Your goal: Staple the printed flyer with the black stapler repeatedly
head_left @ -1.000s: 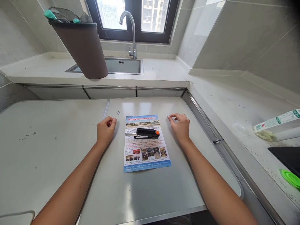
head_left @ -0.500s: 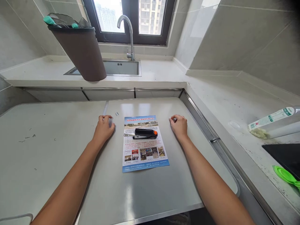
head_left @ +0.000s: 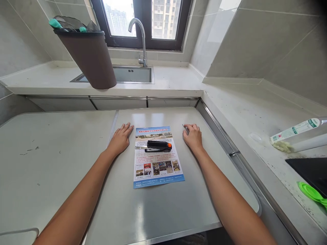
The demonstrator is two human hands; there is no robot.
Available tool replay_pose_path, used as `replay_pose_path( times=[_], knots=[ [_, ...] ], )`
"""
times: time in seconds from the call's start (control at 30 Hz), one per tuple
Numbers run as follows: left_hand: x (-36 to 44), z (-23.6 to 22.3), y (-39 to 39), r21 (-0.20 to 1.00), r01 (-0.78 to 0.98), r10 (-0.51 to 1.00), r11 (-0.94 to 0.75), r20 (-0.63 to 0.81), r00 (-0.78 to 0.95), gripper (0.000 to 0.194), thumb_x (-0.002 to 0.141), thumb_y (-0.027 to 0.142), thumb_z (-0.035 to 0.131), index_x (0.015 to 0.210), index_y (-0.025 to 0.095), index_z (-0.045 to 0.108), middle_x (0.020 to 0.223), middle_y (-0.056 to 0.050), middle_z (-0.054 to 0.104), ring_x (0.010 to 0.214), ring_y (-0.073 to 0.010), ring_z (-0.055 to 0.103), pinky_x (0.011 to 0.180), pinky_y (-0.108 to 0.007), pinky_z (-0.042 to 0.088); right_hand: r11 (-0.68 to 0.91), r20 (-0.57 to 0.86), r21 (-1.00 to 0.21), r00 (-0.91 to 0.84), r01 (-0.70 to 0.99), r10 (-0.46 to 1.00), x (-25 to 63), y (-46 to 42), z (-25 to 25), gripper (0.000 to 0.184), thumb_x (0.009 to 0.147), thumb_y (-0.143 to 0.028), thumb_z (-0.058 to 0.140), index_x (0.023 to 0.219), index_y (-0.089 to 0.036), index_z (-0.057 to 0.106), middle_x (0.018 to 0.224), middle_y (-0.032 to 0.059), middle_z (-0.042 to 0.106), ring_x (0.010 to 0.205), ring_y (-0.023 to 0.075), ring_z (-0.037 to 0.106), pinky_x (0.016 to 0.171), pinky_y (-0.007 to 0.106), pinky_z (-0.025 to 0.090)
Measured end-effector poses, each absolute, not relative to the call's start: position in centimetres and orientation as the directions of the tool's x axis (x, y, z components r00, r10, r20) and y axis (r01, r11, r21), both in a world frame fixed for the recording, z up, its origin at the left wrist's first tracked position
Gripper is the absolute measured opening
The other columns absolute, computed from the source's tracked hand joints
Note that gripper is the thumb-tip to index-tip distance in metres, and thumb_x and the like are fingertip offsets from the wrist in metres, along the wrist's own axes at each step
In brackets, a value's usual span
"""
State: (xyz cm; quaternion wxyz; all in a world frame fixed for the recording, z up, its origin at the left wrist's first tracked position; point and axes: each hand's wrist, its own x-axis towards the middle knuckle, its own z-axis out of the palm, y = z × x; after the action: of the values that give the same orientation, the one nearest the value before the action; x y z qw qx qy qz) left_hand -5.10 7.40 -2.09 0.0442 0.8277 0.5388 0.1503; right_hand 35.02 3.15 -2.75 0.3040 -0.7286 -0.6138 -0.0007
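A printed flyer lies flat on the pale table between my hands. On it rests a black stapler with an orange end, its silver metal part sticking out to the left. My left hand lies palm down left of the flyer, fingers stretched out over the spot where small silvery pieces lay. Whatever is under those fingers is hidden. Right of the flyer, my right hand pinches a small thin grey strip, which looks like staples but is too small to be sure.
A tilted-looking brown bin stands by the sink and tap at the back. On the right counter are a clear bottle, a black slab and a green plastic item. Dark scraps dot the table's left side.
My left hand has moved right and forward, its fingers straightening over the small silvery pieces. My right hand has shifted slightly left, and the grey strip in it shows more.
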Motion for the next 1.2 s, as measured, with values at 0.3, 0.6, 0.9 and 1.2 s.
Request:
replay_pose_path(
  times=[0.3,0.6,0.9,1.2],
  knots=[
    [-5.1,-1.3,6.5,0.351,0.829,0.891,-0.435,0.302,0.340,0.050,0.085,0.005,0.044,0.125,0.021,0.069,0.132,-0.012,0.064,0.120,-0.0264,0.062,0.103,-0.038,0.050,-0.049,0.386,-0.455,0.246,0.889,0.889,34.8,3.0,-2.6,0.031,0.087,-0.022,0.054,0.112,-0.020,0.072,0.109,0.0129,0.064,0.106,0.0317,0.056,0.089,0.045,0.047],
    [-5.1,-0.5,5.8,0.450,0.779,0.874,-0.438,0.416,0.251,0.020,0.090,0.012,0.049,0.095,0.019,0.067,0.099,-0.008,0.066,0.087,-0.0221,0.063,0.082,-0.035,0.051,0.118,0.405,-0.457,0.088,0.882,0.910,34.9,3.2,-2.9,0.022,0.088,-0.023,0.056,0.099,-0.021,0.075,0.102,0.0104,0.067,0.102,0.0293,0.057,0.092,0.044,0.049],
    [-4.6,-0.1,4.9,0.556,0.682,0.862,-0.476,0.446,0.239,0.018,0.095,0.020,0.052,0.109,0.019,0.063,0.092,-0.005,0.058,0.084,-0.0200,0.058,0.083,-0.034,0.049,0.232,0.542,-0.488,0.083,0.842,0.837,32.5,2.2,-1.4,0.024,0.091,-0.020,0.054,0.105,-0.019,0.074,0.113,0.0124,0.064,0.110,0.0306,0.056,0.101,0.049,0.049],
    [-1.7,1.1,2.8,0.795,0.408,0.884,-0.449,0.330,0.331,0.020,0.100,0.034,0.054,0.102,0.020,0.069,0.105,-0.007,0.062,0.082,-0.0168,0.061,0.075,-0.030,0.050,0.612,0.590,-0.574,-0.243,0.544,0.769,29.0,0.2,0.0,0.019,0.102,-0.027,0.054,0.104,-0.027,0.072,0.108,0.0069,0.066,0.102,0.0240,0.060,0.093,0.045,0.053]
  ],
)
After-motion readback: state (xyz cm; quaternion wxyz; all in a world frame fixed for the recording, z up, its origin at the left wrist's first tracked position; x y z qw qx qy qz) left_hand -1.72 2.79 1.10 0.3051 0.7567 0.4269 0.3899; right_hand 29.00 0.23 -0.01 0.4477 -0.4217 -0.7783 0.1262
